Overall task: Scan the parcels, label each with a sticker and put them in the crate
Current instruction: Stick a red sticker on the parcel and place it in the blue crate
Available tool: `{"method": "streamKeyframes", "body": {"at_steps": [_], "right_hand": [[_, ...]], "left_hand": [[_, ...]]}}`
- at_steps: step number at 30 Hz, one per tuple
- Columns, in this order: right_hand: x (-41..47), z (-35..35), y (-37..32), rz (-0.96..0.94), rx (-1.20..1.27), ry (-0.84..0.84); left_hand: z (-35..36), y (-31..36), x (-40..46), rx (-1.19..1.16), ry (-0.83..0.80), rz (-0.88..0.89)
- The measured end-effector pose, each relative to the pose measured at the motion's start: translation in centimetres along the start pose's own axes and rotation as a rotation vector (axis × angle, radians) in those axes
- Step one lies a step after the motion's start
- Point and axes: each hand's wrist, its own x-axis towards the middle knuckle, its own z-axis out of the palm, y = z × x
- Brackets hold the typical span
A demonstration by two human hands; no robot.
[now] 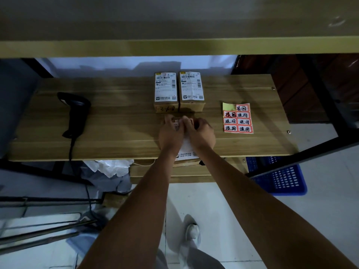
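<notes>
A brown parcel [186, 147] with a white shipping label lies at the table's front edge, mostly hidden under both hands. My left hand [171, 133] presses on its far left part. My right hand [201, 133], fingers curled, pinches a red-edged sticker [191, 121] against the parcel's far end. Two more labelled parcels [166, 92] [192, 91] stand side by side just behind. The sticker sheet [238, 118], with its top-left sticker gone, lies to the right. A black handheld scanner [74, 113] lies at the left. The blue crate [279, 178] sits on the floor at the lower right.
The wooden table [120, 121] sits under a shelf board [174, 47]. Crumpled white and grey bags [110, 171] lie on the floor below the left front edge. The scanner's cable [87, 191] hangs over the edge. A black frame [320, 105] borders the right side.
</notes>
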Motion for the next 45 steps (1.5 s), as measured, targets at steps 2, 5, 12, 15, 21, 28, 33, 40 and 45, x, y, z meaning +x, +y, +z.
{"method": "streamKeyframes", "body": {"at_steps": [2,5,12,15,21,28,33,40,45], "right_hand": [[0.1,-0.1,0.0,-0.036,-0.028,0.008],[0.1,-0.2,-0.1,-0.11,-0.061,0.029],[0.1,-0.2,-0.1,-0.056,-0.054,-0.006],[0.1,-0.2,-0.1,-0.073,-0.06,0.002],[0.2,0.0,0.2,-0.102,-0.069,0.008],[0.2,0.0,0.3,-0.11,-0.054,0.004],[0.1,-0.1,0.0,-0.126,-0.081,0.01],[-0.4,-1.1,-1.2,0.06,-0.015,-0.079],[-2.1,-3.5,0.9,0.028,0.306,-0.143]], "left_hand": [[0.1,0.0,0.2,0.025,-0.003,-0.002],[-0.1,0.3,0.3,0.063,0.009,0.015],[0.0,0.0,0.2,0.025,0.006,-0.001],[0.2,-0.1,0.2,0.05,0.002,0.004],[-0.1,0.2,0.2,0.056,-0.003,0.036],[0.0,0.1,0.2,0.028,-0.013,0.0],[-0.4,0.4,0.1,0.016,-0.036,0.02],[-2.4,-0.4,0.5,-0.414,-0.329,-0.102],[-6.2,-1.3,-0.1,-0.542,-0.34,-0.269]]}}
